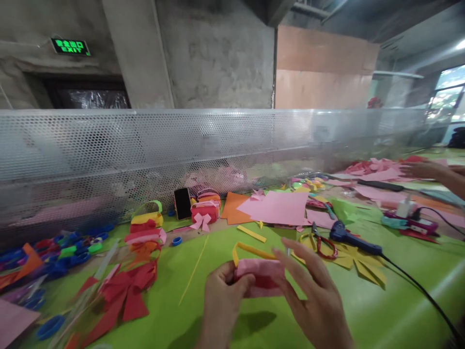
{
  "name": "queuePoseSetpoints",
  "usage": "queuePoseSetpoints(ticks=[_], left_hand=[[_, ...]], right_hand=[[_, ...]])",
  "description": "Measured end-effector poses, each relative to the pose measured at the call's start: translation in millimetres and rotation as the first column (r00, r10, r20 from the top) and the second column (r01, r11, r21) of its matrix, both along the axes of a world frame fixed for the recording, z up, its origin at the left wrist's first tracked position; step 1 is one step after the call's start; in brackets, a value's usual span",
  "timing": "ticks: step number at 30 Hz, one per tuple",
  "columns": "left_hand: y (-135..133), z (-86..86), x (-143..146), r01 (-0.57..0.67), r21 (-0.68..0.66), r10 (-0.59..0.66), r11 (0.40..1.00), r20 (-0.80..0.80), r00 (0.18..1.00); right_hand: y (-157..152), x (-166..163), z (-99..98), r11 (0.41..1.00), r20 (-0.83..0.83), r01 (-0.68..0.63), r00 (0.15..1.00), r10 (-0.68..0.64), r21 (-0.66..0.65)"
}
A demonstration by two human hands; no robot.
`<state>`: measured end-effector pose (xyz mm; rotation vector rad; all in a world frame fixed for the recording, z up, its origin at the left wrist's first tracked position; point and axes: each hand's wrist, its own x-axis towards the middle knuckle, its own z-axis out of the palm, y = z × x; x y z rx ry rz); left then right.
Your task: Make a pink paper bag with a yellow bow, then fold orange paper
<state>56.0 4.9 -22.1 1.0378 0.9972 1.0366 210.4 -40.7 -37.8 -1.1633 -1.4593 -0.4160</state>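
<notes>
Toward the counter's (174, 317) near edge, the left hand (222, 295) pinches a pink-and-red bag (260, 266), yellow strap (253, 249) seemingly attached, visible face undecorated, while the right hand (315, 295) is loosely spread at its right end.

Dim light brightens toward the right-hand window (450, 80), with glare on the green table (403, 310) and smeared edges.

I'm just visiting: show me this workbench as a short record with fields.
Left hand: holds small pink-and-red folded piece with yellow strap
Right hand: fingers spread by piece's right end, contact unclear
Right of hands: blue corded tool, red-handled scissors
Left of hands: large red bow
Behind: black phone propped upright, silvery perforated panel
Surface: glossy green tabletop
Far right: another person's hand
</notes>
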Motion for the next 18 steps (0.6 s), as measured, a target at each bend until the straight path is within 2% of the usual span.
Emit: queuePoseSetpoints(ticks=[2, 4, 8, 14, 18], left_hand=[[-5, 7.2, 3, 0.081, 0.018, -0.082, 0.997, 0.031, 0.996], [-10, 13.9, 7, 0.102, 0.027, -0.103, 0.994, 0.061, 0.993], [-15, 18.3, 13, 0.046, 0.015, -0.047, 0.999, 0.080, 0.996], [-16, 9.5, 15, 0.031, -0.010, -0.029, 0.999, 0.141, 0.990], [-17, 11.7, 13, 0.087, -0.022, -0.083, 0.996, 0.131, 0.988]], right_hand=[[0, -4, 6.6, 0.997, 0.189, -0.002, 0.982, -0.012, 0.077], [3, -9, 11.2, 0.996, 0.258, -0.014, 0.966, -0.010, 0.092], [6, -18, 13.5, 0.993, 0.260, 0.010, 0.965, -0.040, 0.115], [4, -19, 19.9, 0.994, 0.264, -0.046, 0.964, 0.019, 0.094], [4, -15, 23.5, 0.995, 0.330, -0.086, 0.942, 0.064, 0.055]])
